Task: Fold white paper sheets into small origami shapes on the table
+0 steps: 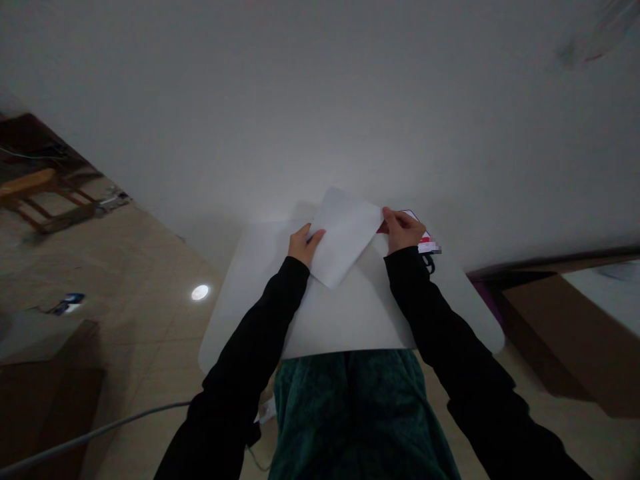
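A tiled floor [150, 280] surrounds a white bench [250, 300], where a person in black sleeves [255, 340] holds a white sheet of paper [345, 235] at a slant over the bench's far half. The right hand [401, 230] pinches one edge of the sheet between fingers [389, 215] and thumb. The left hand [303, 245] grips the opposite edge, fingers [316, 235] pressed together. A small red-and-white card [425, 241], its print blurred, sits just beside the right hand, above a black cord [428, 264].
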Demonstrator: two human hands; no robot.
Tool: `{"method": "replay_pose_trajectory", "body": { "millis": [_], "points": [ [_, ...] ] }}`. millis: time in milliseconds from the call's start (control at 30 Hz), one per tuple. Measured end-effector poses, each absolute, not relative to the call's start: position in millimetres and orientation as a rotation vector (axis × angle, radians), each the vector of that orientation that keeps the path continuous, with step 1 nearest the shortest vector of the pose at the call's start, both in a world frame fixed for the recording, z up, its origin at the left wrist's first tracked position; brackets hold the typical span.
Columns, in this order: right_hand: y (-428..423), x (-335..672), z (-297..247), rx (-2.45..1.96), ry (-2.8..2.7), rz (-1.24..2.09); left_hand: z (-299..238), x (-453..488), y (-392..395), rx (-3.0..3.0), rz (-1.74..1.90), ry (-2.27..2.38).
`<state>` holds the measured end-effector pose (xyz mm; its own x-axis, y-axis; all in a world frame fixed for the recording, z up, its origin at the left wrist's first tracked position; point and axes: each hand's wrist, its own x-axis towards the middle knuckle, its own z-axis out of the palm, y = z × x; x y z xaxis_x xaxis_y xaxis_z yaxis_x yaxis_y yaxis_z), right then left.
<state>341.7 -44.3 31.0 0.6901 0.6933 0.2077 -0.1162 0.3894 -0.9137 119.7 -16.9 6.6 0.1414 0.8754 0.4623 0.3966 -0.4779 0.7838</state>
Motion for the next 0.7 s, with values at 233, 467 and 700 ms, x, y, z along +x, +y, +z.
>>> {"method": "replay_pose_trajectory", "body": {
  "millis": [233, 467, 700],
  "points": [
    [-35.5, 323.9, 2.9, -1.096, -0.830, 1.026, 1.7, 113.7, -11.7, 2.038, 1.340, 1.420],
    [-37.1, 319.3, 0.2, -1.043, -0.716, 1.083, 1.1, 118.4, -13.1, 2.054, 1.321, 1.480],
    [-42.2, 308.3, 0.4, -1.122, -0.737, 1.260, 0.4, 114.1, -9.8, 1.968, 1.373, 1.558]
  ]
}}
